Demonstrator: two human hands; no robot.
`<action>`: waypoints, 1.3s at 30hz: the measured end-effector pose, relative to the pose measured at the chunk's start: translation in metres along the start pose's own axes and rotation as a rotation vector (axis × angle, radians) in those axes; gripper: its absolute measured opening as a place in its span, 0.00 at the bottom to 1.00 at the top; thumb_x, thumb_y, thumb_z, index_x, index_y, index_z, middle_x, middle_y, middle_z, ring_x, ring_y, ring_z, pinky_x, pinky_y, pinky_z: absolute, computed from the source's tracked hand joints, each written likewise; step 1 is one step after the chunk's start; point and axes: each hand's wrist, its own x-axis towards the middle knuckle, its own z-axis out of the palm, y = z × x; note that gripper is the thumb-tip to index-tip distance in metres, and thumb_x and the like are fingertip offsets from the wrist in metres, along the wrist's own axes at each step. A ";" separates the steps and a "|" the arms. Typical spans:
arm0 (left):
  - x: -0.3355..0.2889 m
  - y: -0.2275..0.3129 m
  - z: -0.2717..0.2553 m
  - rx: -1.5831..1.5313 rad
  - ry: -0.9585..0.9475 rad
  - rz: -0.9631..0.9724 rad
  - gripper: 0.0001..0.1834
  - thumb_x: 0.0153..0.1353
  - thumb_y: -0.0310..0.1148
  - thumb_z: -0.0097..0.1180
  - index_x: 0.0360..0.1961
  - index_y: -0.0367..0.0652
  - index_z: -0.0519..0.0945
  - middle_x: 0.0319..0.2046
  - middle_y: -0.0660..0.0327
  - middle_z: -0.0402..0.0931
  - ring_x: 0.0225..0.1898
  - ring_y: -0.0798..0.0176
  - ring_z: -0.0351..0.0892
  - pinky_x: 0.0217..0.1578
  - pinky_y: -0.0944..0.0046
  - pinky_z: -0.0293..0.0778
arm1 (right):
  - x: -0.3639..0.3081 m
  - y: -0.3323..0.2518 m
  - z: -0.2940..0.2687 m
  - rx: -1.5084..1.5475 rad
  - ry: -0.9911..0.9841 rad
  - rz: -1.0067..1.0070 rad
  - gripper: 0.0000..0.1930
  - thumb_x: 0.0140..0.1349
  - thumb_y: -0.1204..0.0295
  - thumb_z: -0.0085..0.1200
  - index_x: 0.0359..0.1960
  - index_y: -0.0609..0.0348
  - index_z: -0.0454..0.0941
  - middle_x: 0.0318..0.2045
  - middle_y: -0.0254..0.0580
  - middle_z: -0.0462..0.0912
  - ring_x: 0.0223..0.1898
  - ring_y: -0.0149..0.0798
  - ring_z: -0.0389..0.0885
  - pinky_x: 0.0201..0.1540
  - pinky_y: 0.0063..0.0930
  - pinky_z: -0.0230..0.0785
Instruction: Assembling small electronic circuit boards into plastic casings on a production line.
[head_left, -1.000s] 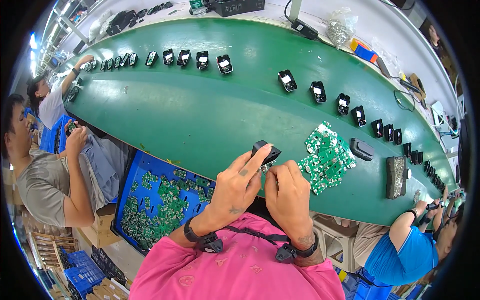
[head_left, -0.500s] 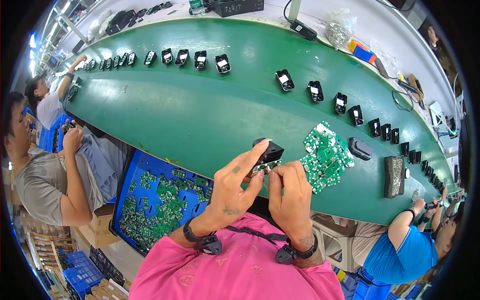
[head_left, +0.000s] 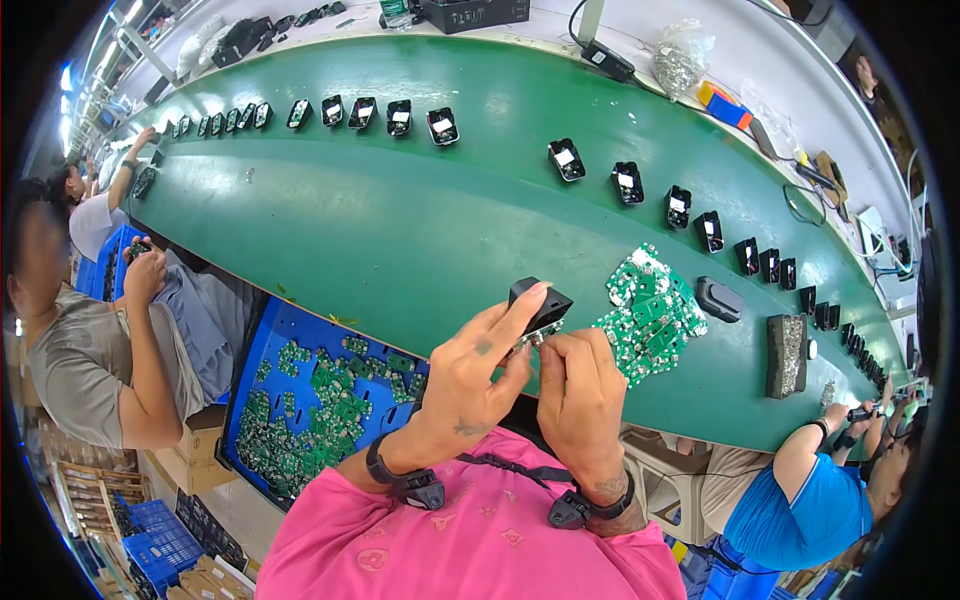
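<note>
My left hand (head_left: pixel 470 375) is closed round a black plastic housing (head_left: pixel 541 303), held tilted above the near edge of the green table. A small green circuit board (head_left: pixel 530 340) shows at the housing's near side, partly hidden by my fingers. My right hand (head_left: pixel 580 395) is closed in a pinch against that board; what lies between its fingertips is too small and covered to make out. Just right of my hands a loose pile of green circuit boards (head_left: pixel 655 310) lies on the table, with a black rounded case (head_left: pixel 719 299) beside it.
Black housings (head_left: pixel 566 160) stand in a long spaced row along the green work surface (head_left: pixel 400 210). A blue bin (head_left: pixel 245 420) of circuit boards sits at lower left. A dark rough block (head_left: pixel 787 356) lies at right. Co-workers sit on both sides, one in a blue shirt (head_left: pixel 800 510).
The housing in my left hand has tilted and shifted slightly right, so less of the board shows. The row of housings has slid slightly left. My right hand stays at the board.
</note>
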 end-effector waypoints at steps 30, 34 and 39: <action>0.011 -0.003 -0.006 -0.308 -0.165 -0.322 0.38 0.55 0.17 0.64 0.68 0.45 0.70 0.51 0.51 0.80 0.43 0.65 0.85 0.40 0.64 0.85 | -0.007 0.030 0.002 0.582 0.043 0.194 0.09 0.73 0.70 0.51 0.37 0.64 0.70 0.30 0.35 0.75 0.23 0.24 0.73 0.24 0.18 0.66; 0.013 -0.001 0.001 -0.315 -0.081 -0.264 0.36 0.54 0.15 0.63 0.66 0.42 0.71 0.48 0.53 0.80 0.41 0.67 0.85 0.39 0.68 0.83 | -0.008 0.030 0.010 0.796 0.060 0.264 0.06 0.69 0.76 0.56 0.40 0.68 0.75 0.31 0.37 0.77 0.23 0.22 0.73 0.22 0.18 0.64; 0.012 -0.006 0.003 -0.332 -0.154 -0.233 0.34 0.53 0.16 0.65 0.64 0.41 0.74 0.48 0.55 0.81 0.40 0.69 0.84 0.37 0.68 0.83 | -0.007 0.032 -0.001 0.923 0.078 0.385 0.08 0.70 0.74 0.56 0.31 0.65 0.77 0.25 0.34 0.76 0.21 0.21 0.71 0.20 0.17 0.62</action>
